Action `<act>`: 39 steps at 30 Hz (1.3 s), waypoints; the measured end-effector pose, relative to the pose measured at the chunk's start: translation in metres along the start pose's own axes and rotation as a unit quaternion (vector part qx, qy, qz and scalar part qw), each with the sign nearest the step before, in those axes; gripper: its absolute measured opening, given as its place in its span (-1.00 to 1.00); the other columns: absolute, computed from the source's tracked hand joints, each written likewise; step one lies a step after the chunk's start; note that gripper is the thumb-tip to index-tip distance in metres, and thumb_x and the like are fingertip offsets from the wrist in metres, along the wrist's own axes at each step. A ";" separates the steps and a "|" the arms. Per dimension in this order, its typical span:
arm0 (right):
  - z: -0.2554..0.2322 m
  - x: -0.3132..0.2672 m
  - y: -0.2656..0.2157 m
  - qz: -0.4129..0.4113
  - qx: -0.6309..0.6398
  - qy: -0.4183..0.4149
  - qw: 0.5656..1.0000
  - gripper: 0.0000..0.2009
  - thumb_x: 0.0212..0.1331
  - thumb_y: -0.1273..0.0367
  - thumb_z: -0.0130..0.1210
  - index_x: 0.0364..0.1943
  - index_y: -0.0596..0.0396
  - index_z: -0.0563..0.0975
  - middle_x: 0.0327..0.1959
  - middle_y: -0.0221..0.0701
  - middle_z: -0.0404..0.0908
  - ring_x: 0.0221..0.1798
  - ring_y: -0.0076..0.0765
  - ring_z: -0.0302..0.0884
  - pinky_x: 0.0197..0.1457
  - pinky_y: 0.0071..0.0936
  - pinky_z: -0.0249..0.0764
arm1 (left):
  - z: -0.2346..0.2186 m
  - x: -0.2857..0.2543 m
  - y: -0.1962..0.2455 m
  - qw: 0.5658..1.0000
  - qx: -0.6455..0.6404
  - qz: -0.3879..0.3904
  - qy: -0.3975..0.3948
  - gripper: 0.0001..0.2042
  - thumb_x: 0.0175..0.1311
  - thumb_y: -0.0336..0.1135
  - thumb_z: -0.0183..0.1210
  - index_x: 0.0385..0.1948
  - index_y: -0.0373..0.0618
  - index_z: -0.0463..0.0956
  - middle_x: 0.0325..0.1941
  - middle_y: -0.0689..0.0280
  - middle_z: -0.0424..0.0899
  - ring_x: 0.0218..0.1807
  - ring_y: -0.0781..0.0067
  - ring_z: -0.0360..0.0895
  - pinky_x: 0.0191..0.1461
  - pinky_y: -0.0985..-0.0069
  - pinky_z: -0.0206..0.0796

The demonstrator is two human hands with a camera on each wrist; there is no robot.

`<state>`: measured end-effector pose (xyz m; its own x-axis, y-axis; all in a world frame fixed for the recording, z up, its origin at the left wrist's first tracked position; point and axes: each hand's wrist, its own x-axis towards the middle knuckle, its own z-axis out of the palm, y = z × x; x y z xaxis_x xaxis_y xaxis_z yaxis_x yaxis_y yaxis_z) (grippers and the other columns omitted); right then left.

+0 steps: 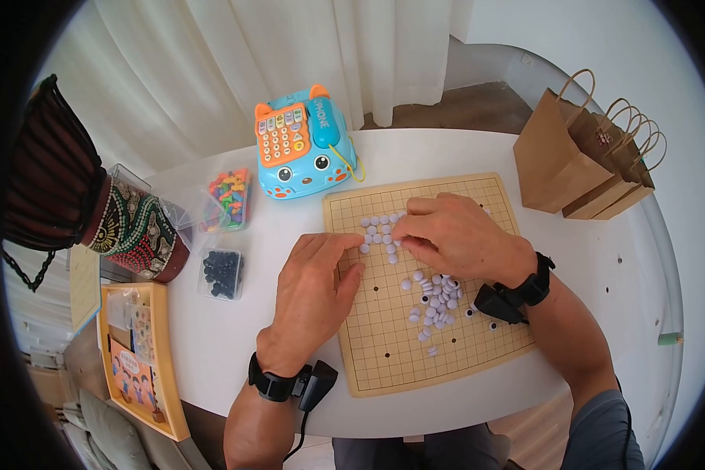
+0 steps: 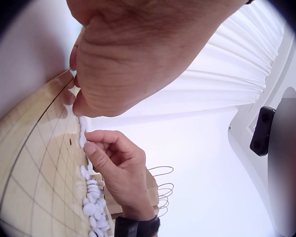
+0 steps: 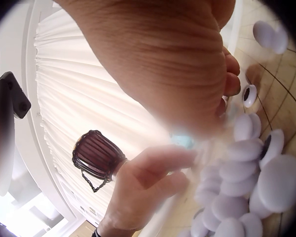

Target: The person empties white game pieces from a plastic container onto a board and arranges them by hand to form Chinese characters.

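White go stones (image 1: pixel 385 229) form a small flat patterned group on the upper part of a wooden go board (image 1: pixel 478 313). My left hand (image 1: pixel 309 290) is at the group's left side, its index fingertip right at an edge stone and its thumb apart. From the right, my right hand (image 1: pixel 454 235) reaches over the group with bent fingers, their tips at its right-hand stones. In the left wrist view, its thumb and index finger stand slightly apart beside the stones. A loose heap of white stones (image 1: pixel 440 299), a few showing dark spots, lies below the right hand.
Behind the board stands a blue toy phone (image 1: pixel 301 145). To the left are a box of colourful pieces (image 1: pixel 231 200), a box of black stones (image 1: pixel 221 274), a drum (image 1: pixel 133 219) and a wooden tray (image 1: pixel 172 376). Paper bags (image 1: pixel 564 157) stand at right.
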<state>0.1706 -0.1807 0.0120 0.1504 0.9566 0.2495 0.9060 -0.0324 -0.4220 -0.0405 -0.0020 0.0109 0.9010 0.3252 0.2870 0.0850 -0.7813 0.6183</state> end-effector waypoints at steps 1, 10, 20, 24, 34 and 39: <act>0.000 0.000 0.000 0.000 -0.001 -0.001 1.000 -0.92 0.47 0.35 0.35 -0.07 -0.03 0.78 -0.21 -0.38 0.71 -0.16 -0.06 0.72 -0.07 -0.10 0.58 | 0.000 0.000 0.000 1.000 0.000 0.001 0.000 -0.65 0.38 -0.50 0.50 0.18 -0.13 0.76 0.09 0.11 0.85 0.19 -0.05 0.72 0.28 0.11 0.60; -0.003 0.000 -0.001 0.010 0.013 0.012 1.000 -0.91 0.44 0.37 0.36 -0.08 0.00 0.77 -0.22 -0.37 0.72 -0.19 -0.04 0.72 -0.08 -0.11 0.60 | -0.001 0.000 0.001 1.000 0.003 -0.009 -0.007 -0.65 0.39 -0.49 0.49 0.19 -0.11 0.76 0.09 0.11 0.84 0.17 -0.04 0.72 0.27 0.11 0.59; -0.013 0.000 0.009 0.062 -0.028 0.068 0.995 -0.92 0.40 0.36 0.30 -0.17 0.03 0.73 -0.21 -0.32 0.75 -0.22 0.08 0.75 -0.07 -0.02 0.64 | -0.001 0.000 0.001 1.000 0.008 -0.002 -0.007 -0.65 0.39 -0.50 0.50 0.19 -0.12 0.75 0.08 0.12 0.85 0.15 -0.02 0.72 0.25 0.12 0.60; -0.012 0.001 0.010 0.049 -0.022 0.054 0.997 -0.92 0.41 0.35 0.31 -0.19 0.03 0.73 -0.22 -0.32 0.75 -0.22 0.07 0.75 -0.09 -0.02 0.64 | -0.002 0.000 0.002 1.000 0.009 -0.010 -0.010 -0.65 0.39 -0.50 0.50 0.18 -0.12 0.75 0.07 0.12 0.85 0.15 -0.02 0.73 0.24 0.12 0.60; -0.008 0.000 0.007 0.032 -0.011 0.024 0.999 -0.89 0.47 0.33 0.30 -0.16 0.03 0.75 -0.22 -0.31 0.74 -0.16 0.07 0.75 -0.06 0.00 0.64 | -0.001 0.000 0.000 1.000 0.001 -0.001 -0.003 -0.66 0.39 -0.50 0.49 0.18 -0.12 0.75 0.08 0.12 0.85 0.19 -0.06 0.72 0.28 0.11 0.58; -0.007 0.000 0.007 0.028 -0.018 0.030 0.999 -0.91 0.43 0.34 0.39 -0.12 0.02 0.77 -0.24 -0.36 0.75 -0.21 -0.01 0.75 -0.09 -0.08 0.60 | -0.001 0.000 0.001 1.000 0.001 -0.002 -0.005 -0.66 0.39 -0.49 0.49 0.18 -0.12 0.75 0.09 0.11 0.85 0.20 -0.07 0.72 0.30 0.10 0.58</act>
<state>0.1798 -0.1829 0.0149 0.2240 0.9342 0.2778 0.9090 -0.0975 -0.4052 -0.0411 -0.0023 0.0116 0.9050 0.3231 0.2766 0.0901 -0.7811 0.6179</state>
